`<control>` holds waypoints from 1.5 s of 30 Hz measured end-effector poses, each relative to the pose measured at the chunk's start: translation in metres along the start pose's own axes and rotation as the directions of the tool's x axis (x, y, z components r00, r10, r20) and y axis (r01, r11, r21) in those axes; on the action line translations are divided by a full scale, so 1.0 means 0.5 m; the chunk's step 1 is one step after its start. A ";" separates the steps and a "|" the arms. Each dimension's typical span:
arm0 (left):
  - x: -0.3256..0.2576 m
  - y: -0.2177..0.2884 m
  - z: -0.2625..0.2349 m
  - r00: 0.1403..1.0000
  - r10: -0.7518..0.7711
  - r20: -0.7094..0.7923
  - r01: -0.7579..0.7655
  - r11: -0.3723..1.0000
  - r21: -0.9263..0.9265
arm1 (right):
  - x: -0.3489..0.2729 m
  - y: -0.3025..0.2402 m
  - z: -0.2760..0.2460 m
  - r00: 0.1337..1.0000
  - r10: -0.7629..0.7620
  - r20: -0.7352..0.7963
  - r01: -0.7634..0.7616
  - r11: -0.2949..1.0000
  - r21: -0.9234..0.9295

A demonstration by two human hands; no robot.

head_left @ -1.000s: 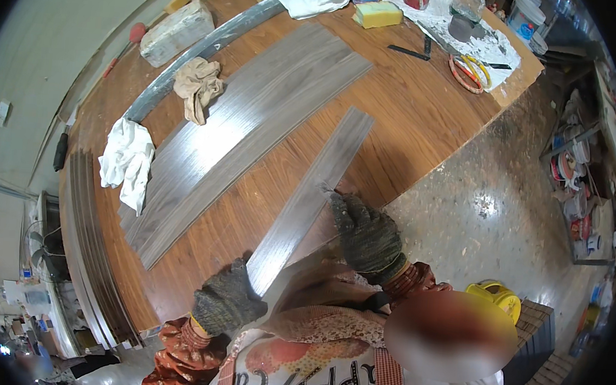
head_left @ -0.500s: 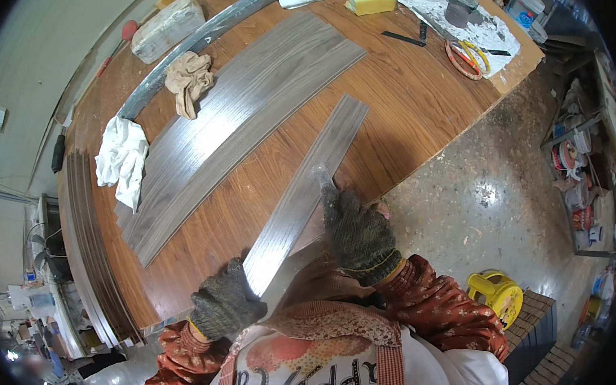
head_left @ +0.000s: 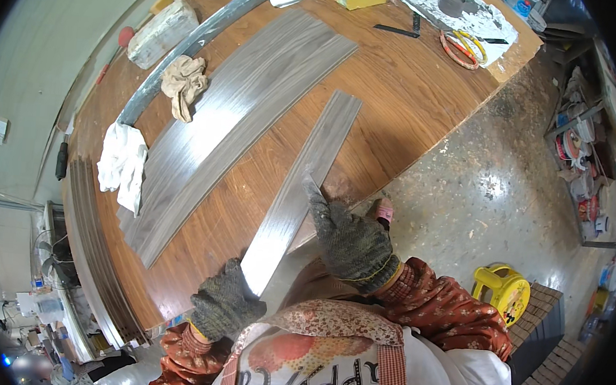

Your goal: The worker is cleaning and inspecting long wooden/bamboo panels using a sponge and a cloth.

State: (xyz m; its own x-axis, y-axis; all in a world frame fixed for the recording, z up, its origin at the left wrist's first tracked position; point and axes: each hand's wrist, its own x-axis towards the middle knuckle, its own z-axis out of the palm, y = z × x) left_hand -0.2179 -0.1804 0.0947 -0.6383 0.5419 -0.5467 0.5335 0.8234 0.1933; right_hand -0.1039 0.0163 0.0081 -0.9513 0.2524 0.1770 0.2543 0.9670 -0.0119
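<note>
A narrow grey wood-grain plank (head_left: 302, 170) lies aslant over the near edge of the brown table. My left hand (head_left: 226, 300), in a dark knitted glove, is closed on its near end. My right hand (head_left: 354, 245), gloved the same, is by the plank's right edge; a pale-tipped finger or thin thing reaches from it onto the plank's face. Its other fingers look curled, and what they hold is hidden. A small pink and dark thing (head_left: 384, 211) shows just beyond that hand; I cannot tell if it is held. Left of the plank lie wider grey planks (head_left: 258, 94) side by side.
Along the far left stand a curved grey strip (head_left: 181, 52), a beige cloth (head_left: 183, 85), a white cloth (head_left: 122, 167) and a pale block (head_left: 163, 33). Yellow and red ring-shaped handles (head_left: 464, 49) lie far right. A yellow stool (head_left: 502, 293) stands on the floor at right.
My right hand has shifted slightly left and toward me along the plank, and the pink and dark thing beyond it shows more. My left hand stays at the plank's end. The view has shifted a little.
</note>
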 end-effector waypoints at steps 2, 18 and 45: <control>-0.001 -0.002 0.001 0.999 0.031 -0.015 -0.031 0.999 -0.008 | 0.008 0.010 -0.023 1.000 0.013 0.015 -0.016 0.988 0.157; 0.008 0.005 -0.010 0.999 -0.011 0.045 0.014 0.998 -0.058 | 0.022 0.032 -0.013 0.953 -0.080 -0.293 0.102 0.993 0.061; 0.032 0.100 0.031 0.897 -0.114 -0.428 -0.086 0.903 -0.421 | 0.213 0.568 -0.109 0.709 0.685 -0.169 -0.128 0.360 0.924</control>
State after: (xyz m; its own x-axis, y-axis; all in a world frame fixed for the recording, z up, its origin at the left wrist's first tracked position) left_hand -0.1930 -0.1334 0.0830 -0.8705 0.4642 -0.1636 0.3034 0.7678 0.5643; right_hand -0.1235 0.3163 0.0774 -0.4710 0.8354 0.2832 0.0520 0.3468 -0.9365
